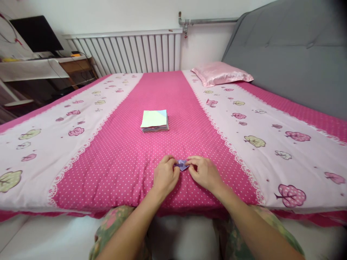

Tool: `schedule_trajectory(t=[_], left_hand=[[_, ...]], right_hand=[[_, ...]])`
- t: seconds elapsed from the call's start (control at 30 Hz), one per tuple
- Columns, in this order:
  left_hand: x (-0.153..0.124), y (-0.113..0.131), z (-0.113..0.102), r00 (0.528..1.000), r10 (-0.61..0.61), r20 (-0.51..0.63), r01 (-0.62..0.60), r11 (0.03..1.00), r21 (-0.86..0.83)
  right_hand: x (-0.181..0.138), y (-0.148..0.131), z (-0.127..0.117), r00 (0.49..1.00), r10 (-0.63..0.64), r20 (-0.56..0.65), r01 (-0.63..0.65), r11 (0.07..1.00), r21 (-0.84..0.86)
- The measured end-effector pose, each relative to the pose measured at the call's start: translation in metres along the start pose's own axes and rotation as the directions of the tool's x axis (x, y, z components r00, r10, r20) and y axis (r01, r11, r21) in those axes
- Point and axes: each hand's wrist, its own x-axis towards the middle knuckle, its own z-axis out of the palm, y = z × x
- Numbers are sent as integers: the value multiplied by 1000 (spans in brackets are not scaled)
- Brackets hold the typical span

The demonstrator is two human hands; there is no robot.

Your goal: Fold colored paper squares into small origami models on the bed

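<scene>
A small folded piece of purple paper (pixel 181 165) lies low over the pink polka-dot bedspread (pixel 168 90), close to the bed's front edge. My left hand (pixel 166 174) pinches its left side between thumb and fingers. On the right side, my right hand (pixel 204 172) grips it the same way. The fingertips cover both ends of the paper, so only its creased middle shows. Farther back on the bedspread sits a stack of square paper sheets (pixel 154 120), with a pale green sheet on top and a light blue corner showing.
A pink satin pillow (pixel 221 73) rests at the far right, by the grey padded headboard (pixel 292 50). Behind the bed stand a white radiator (pixel 130 52) and a metal pipe (pixel 208 21). At far left, a black monitor (pixel 36 34) stands on a desk (pixel 29 70).
</scene>
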Motion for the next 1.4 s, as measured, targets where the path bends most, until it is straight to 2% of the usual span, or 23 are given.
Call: schedule_trajectory(t=[0.27,0.47,0.67,0.8,1.03,1.17,1.4], left_hand=[[-1,0,2,996,75,50,-75,997,-2],[-1,0,4,994,75,84,-78,996,35],[-1,-1,10,996,61,62,-65,995,74],[-1,1,11,999,40,29,-42,997,70],[-1,3,13,1000,-19,-14,19,999,29],[-3,2,17,999,-28,-39,28,999,22],[-3,2,17,999,-11,-36,12,1000,26]], right_hand=[[-3,-6,-1,999,-13,47,16,998,-60],[-6,-7,0,985,-4,170,28,990,-139],[-7,-7,-1,976,-27,215,56,990,-129],[-4,-4,1,983,-42,178,53,997,-53],[2,0,11,1000,19,-13,-18,996,85],[1,-2,12,994,83,-75,-77,993,85],[4,-7,17,995,61,-84,-60,998,15]])
